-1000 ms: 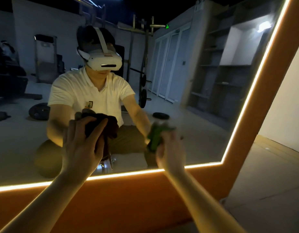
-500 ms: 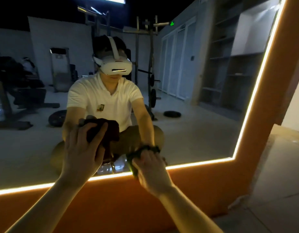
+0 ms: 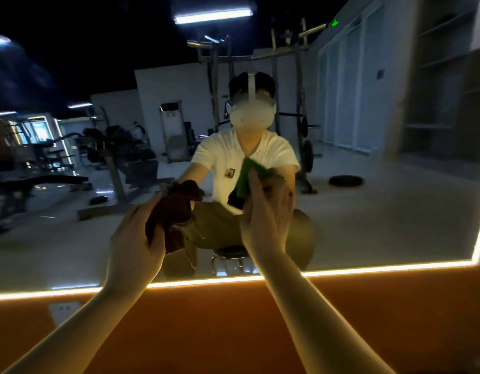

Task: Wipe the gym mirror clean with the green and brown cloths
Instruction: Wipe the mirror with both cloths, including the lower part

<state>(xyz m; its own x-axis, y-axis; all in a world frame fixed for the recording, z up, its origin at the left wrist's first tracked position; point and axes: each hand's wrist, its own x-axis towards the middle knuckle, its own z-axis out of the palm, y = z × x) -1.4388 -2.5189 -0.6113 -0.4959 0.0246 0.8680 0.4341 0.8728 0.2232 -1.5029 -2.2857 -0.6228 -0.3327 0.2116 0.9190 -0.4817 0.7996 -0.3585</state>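
Left hand point(image 3: 133, 238): brown cloth point(image 3: 176, 209); right hand point(image 3: 266, 220): green cloth point(image 3: 245, 176)

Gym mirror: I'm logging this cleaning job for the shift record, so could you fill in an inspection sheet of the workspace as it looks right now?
Surface: mirror, dim and motion-blurred; streaks or dirt cannot be judged.
Job's things: brown cloth bunched against the glass; green cloth on the glass to its right.
Clutter: nothing seen.
Hands: left hand grips the brown cloth with curled fingers; right hand presses the green cloth with straight fingers.
Cables: nothing seen.
Surroundings: orange frame with a lit light strip along the mirror's edge; the reflection shows a squat rack, a bench and a weight plate on the floor.
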